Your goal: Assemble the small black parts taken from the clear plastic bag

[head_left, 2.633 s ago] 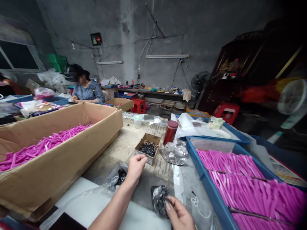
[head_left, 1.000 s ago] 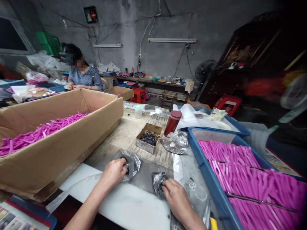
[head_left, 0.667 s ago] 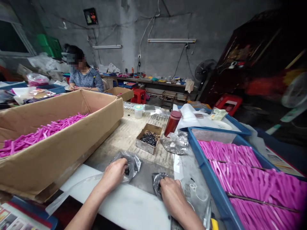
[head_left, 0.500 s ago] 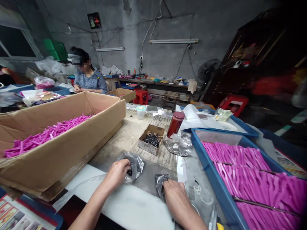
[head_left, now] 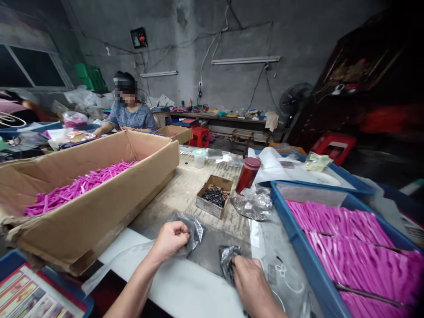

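Note:
My left hand is closed in a fist on a clear plastic bag that lies on the table. My right hand rests fingers down on a second, crumpled bag of small black parts and grips its edge. Beyond both hands sits a small open cardboard box of black parts. A crumpled silver bag lies beside it.
A long cardboard box of pink sticks fills the left. A blue tray of pink sticks fills the right. A dark red cup and a small white tub stand farther back. Another person sits at the far left.
My left hand came back from near the small box and closed on the clear bag. My right hand settled onto the dark bag. The view has shifted slightly.

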Motion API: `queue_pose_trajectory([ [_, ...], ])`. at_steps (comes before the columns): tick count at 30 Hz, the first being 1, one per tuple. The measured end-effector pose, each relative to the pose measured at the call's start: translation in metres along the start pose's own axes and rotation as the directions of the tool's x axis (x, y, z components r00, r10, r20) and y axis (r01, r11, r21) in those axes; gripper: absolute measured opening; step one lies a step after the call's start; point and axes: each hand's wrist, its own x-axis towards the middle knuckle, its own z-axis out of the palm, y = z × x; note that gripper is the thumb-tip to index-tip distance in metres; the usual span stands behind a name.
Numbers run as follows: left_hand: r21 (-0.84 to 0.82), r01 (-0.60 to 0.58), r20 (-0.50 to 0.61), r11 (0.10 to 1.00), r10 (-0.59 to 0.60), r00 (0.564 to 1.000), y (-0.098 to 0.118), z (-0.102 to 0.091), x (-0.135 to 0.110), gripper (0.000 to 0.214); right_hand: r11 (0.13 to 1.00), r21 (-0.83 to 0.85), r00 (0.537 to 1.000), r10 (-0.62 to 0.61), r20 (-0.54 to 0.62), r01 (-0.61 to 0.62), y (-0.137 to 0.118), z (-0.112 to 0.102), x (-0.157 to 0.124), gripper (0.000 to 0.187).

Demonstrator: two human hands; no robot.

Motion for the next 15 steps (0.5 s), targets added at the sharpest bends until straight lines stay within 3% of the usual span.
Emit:
queue_pose_trajectory([
  [9,-0.068,-0.010,0.057,0.998,0.014,0.998,0.005,0.000,-0.004,0.005,0.994,0.107,0.999,0.035,-0.004,-0.035,-0.001,-0.003,-0.001,0.025],
  [15,0.141,-0.188,0.234,0.972,0.152,0.960,0.021,0.007,-0.017,0.007,0.974,0.198,0.994,0.102,0.042,-0.109,-0.004,-0.013,-0.002,0.027],
])
